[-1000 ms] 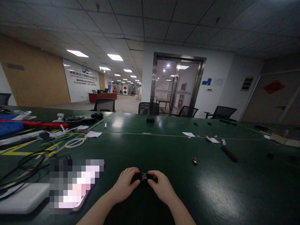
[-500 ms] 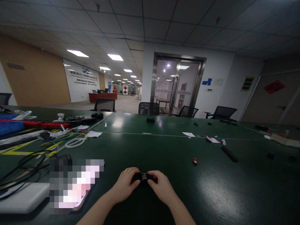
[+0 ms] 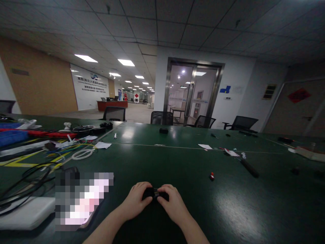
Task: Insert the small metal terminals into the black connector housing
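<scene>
My left hand (image 3: 135, 200) is closed around the left end of a small black object (image 3: 155, 195). From the other side my right hand (image 3: 174, 202) grips its right end, fingertips over the top and thumb at the near side. A narrow strip with a metallic glint shows between the two thumbs. The fingers cover most of the object, so its kind is unclear, and I cannot tell whether it is one piece or two. Both hands are low over the dark green table (image 3: 188, 162), near its front edge.
A blurred-out phone-like slab (image 3: 88, 203) and a white box (image 3: 30, 211) lie to the left, among black cables (image 3: 38, 179). A small red item (image 3: 212, 176) and a black rod (image 3: 249, 168) are to the right. Farther off sits a black block (image 3: 164, 130).
My right hand has shifted slightly left, so the gap between the thumbs is narrower and less of the metallic part shows. My left hand has barely moved.
</scene>
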Available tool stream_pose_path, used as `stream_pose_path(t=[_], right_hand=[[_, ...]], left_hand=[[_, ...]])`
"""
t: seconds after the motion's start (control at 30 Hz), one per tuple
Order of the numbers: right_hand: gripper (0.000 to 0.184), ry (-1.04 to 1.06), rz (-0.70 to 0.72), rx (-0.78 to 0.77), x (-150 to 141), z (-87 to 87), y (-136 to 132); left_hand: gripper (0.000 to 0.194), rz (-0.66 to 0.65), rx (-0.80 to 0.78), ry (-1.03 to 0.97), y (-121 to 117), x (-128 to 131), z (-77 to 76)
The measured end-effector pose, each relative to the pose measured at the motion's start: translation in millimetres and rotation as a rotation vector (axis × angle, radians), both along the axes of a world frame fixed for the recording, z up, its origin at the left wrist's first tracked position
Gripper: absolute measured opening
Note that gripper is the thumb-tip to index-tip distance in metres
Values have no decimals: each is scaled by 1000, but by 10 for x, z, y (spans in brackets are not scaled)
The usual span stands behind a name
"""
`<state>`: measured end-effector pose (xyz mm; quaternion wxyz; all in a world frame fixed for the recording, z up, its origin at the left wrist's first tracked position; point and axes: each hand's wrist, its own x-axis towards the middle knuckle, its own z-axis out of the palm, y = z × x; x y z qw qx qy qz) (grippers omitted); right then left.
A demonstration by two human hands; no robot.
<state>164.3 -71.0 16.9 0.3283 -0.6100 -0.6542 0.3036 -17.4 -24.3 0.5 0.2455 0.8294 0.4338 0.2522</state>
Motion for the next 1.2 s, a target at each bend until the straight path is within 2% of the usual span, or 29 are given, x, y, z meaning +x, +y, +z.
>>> stream_pose_path(t=[0.33, 0.63, 0.77, 0.97, 1.2], right_hand=[[20, 20, 8, 31, -11, -15, -10], [17, 114, -10, 11, -15, 3, -9], [20, 237, -82, 52, 3, 18, 8], [25, 419, -154, 69, 114, 147, 19], [26, 624, -171, 165, 246, 182, 66]], left_hand=[[34, 18, -36, 21, -52, 12, 75], [34, 11, -46, 26, -22, 3, 22], [34, 17, -60, 36, -27, 10, 40], [35, 24, -69, 36, -40, 6, 62], [37, 22, -79, 22, -28, -8, 45]])
